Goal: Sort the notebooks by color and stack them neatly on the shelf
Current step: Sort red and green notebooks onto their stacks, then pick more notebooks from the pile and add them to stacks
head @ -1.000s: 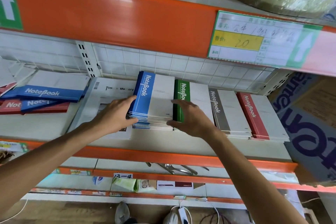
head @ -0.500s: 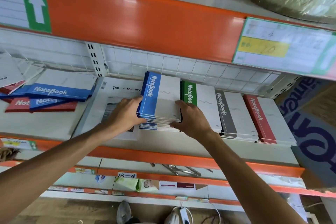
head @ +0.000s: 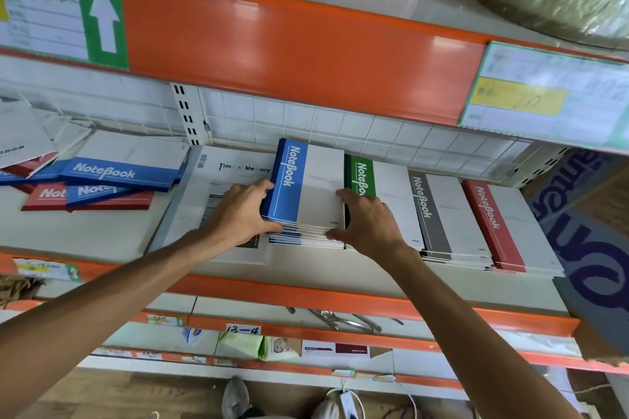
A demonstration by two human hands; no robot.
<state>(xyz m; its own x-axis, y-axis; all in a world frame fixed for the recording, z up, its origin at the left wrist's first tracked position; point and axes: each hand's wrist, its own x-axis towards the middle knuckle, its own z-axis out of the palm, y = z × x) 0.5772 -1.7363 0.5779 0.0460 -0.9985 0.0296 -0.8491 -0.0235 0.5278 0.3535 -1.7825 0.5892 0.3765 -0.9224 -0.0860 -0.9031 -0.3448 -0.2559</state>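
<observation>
Together, left hand [head: 240, 214] and right hand [head: 369, 224] grip the blue "NoteBook" stack [head: 306, 194] with curled fingers.

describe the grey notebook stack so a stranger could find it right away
On the middle shelf, four neat stacks stand in a row right of the big white book. The grey stack is third, between the green stack and the red stack. Only it has a grey spine band.

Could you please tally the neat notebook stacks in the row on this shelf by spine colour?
blue stack: 1
green stack: 1
grey stack: 1
red stack: 1
Total: 4
</observation>
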